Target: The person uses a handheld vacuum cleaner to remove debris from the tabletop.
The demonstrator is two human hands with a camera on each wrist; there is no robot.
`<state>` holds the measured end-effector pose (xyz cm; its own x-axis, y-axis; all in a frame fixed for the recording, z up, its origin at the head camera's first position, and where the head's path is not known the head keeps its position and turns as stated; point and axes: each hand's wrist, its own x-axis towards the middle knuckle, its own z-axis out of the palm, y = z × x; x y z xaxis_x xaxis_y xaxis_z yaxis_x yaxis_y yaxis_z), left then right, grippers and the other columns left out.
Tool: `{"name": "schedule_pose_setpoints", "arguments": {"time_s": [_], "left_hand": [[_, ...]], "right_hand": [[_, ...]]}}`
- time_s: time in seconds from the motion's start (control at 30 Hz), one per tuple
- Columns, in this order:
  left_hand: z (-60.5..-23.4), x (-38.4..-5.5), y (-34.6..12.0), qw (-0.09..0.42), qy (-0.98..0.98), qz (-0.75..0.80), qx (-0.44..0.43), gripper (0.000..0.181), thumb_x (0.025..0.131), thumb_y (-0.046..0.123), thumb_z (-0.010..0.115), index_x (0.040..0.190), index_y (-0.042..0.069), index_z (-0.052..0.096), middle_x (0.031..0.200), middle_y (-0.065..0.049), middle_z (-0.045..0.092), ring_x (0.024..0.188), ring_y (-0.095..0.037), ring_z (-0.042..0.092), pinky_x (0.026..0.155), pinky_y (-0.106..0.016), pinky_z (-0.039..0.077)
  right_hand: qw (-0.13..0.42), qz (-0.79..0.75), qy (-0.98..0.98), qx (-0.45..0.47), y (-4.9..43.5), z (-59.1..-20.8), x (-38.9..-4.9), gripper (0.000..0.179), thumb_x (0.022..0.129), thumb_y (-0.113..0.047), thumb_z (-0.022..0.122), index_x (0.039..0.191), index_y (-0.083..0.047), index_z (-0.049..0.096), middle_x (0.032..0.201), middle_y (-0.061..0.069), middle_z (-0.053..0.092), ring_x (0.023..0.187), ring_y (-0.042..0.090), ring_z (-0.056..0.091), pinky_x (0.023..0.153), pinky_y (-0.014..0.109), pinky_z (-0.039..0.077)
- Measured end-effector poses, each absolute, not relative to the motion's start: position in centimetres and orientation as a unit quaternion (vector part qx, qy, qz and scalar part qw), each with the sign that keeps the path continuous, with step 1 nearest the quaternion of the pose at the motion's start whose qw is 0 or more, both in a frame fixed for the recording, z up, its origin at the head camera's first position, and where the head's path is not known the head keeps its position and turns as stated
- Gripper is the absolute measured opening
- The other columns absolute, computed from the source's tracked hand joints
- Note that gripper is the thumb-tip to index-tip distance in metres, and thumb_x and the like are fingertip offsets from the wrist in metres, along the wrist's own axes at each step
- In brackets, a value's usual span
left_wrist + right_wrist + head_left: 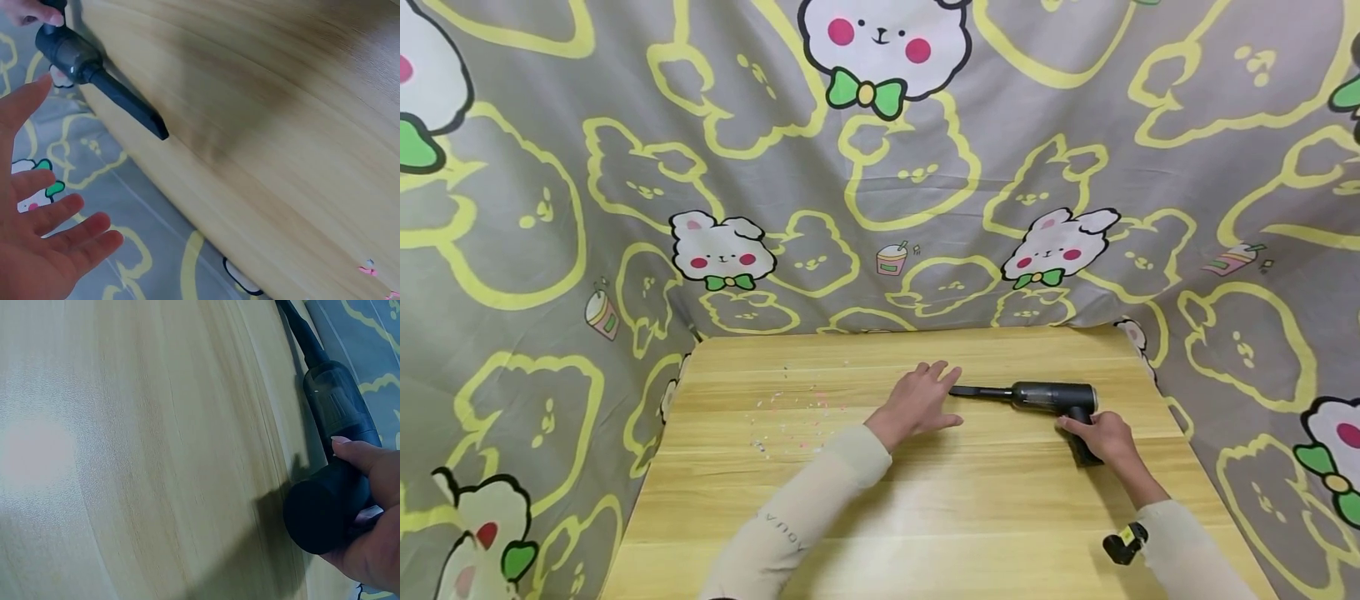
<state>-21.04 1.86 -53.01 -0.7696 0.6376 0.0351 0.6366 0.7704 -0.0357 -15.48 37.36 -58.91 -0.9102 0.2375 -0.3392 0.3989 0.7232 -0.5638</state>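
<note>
A black handheld vacuum cleaner (1051,396) with a see-through barrel and a long flat nozzle (981,392) is at the right of the table, its nozzle facing left. My right hand (1111,440) grips its handle, the thumb near the top of the grip in the right wrist view. Close to the nozzle tip in the head view is my left hand (917,404), fingers spread and holding nothing. The left wrist view shows a gap between that hand's fingers (94,240) and the nozzle. Small pink and whitish scraps (821,394) lie scattered left of the left hand.
The wooden table (925,517) has a patterned grey cloth (917,292) hanging behind it and along both sides. A small black device (1123,546) is strapped at the right wrist.
</note>
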Motion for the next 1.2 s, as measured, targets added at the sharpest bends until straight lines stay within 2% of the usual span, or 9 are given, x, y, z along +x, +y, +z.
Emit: {"name": "schedule_pose_setpoints", "arguments": {"time_s": [0.27, 0.43, 0.53, 0.63, 0.8, 0.9, 1.2], "left_hand": [[-53.2, -21.2, 3.7, 0.019, -0.938, 0.013, -0.346, 0.084, 0.091, 0.069, 0.065, 0.157, 0.021, 0.044, 0.151, -0.007, 0.058, 0.127, -0.026, 0.063, 0.092, -0.033, 0.061], [-53.3, -21.2, 4.5, 0.023, -0.938, 0.010, -0.346, 0.080, 0.092, 0.064, 0.068, 0.155, 0.018, 0.047, 0.147, -0.007, 0.061, 0.125, -0.026, 0.065, 0.090, -0.033, 0.063], [-53.4, -21.2, 4.8, 0.030, -0.936, 0.014, -0.350, 0.078, 0.092, 0.061, 0.070, 0.153, 0.017, 0.048, 0.145, -0.007, 0.063, 0.123, -0.025, 0.066, 0.088, -0.032, 0.063], [-53.7, -21.2, 5.1, 0.035, -0.934, 0.017, -0.356, 0.075, 0.093, 0.055, 0.072, 0.152, 0.016, 0.048, 0.141, -0.007, 0.066, 0.118, -0.024, 0.068, 0.084, -0.030, 0.063], [-54.4, -21.2, 5.4, 0.057, -0.928, 0.029, -0.367, 0.056, 0.100, 0.035, 0.069, 0.148, 0.014, 0.049, 0.133, -0.006, 0.069, 0.110, -0.023, 0.071, 0.079, -0.028, 0.063], [-54.5, -21.1, 5.5, 0.066, -0.927, 0.038, -0.367, 0.046, 0.103, 0.026, 0.065, 0.145, 0.014, 0.053, 0.131, -0.005, 0.070, 0.108, -0.022, 0.071, 0.078, -0.027, 0.063], [-54.8, -21.0, 5.7, 0.050, -0.932, 0.033, -0.357, 0.032, 0.106, 0.018, 0.060, 0.137, 0.014, 0.063, 0.129, -0.005, 0.071, 0.109, -0.021, 0.071, 0.079, -0.025, 0.064]], "right_hand": [[0.123, -0.348, 0.916, 0.159, 37.2, -58.5, -15.7, 0.051, 0.096, -0.048, 0.070, 0.068, -0.009, 0.052, 0.065, 0.003, 0.053, 0.063, 0.019, 0.049, 0.057, 0.030, 0.040], [0.118, -0.370, 0.908, 0.158, 36.6, -58.4, -15.6, 0.050, 0.097, -0.046, 0.069, 0.084, 0.002, 0.063, 0.072, 0.008, 0.066, 0.066, 0.019, 0.056, 0.057, 0.030, 0.046], [0.120, -0.377, 0.904, 0.161, 36.4, -58.3, -15.6, 0.052, 0.099, -0.046, 0.068, 0.094, 0.006, 0.062, 0.078, 0.012, 0.069, 0.069, 0.019, 0.059, 0.058, 0.030, 0.048], [0.118, -0.378, 0.904, 0.160, 36.1, -58.2, -15.5, 0.054, 0.099, -0.046, 0.066, 0.098, 0.007, 0.058, 0.081, 0.014, 0.067, 0.070, 0.020, 0.059, 0.058, 0.031, 0.049], [0.111, -0.369, 0.910, 0.151, 35.5, -57.9, -15.3, 0.055, 0.100, -0.046, 0.066, 0.097, 0.008, 0.055, 0.083, 0.016, 0.060, 0.070, 0.023, 0.057, 0.057, 0.032, 0.047], [0.109, -0.370, 0.911, 0.147, 35.2, -57.7, -15.2, 0.055, 0.100, -0.045, 0.066, 0.100, 0.009, 0.054, 0.085, 0.018, 0.062, 0.070, 0.023, 0.058, 0.058, 0.032, 0.048], [0.102, -0.383, 0.908, 0.134, 33.8, -57.3, -14.8, 0.057, 0.099, -0.043, 0.069, 0.107, 0.012, 0.053, 0.087, 0.021, 0.069, 0.069, 0.020, 0.063, 0.057, 0.031, 0.050]]}}
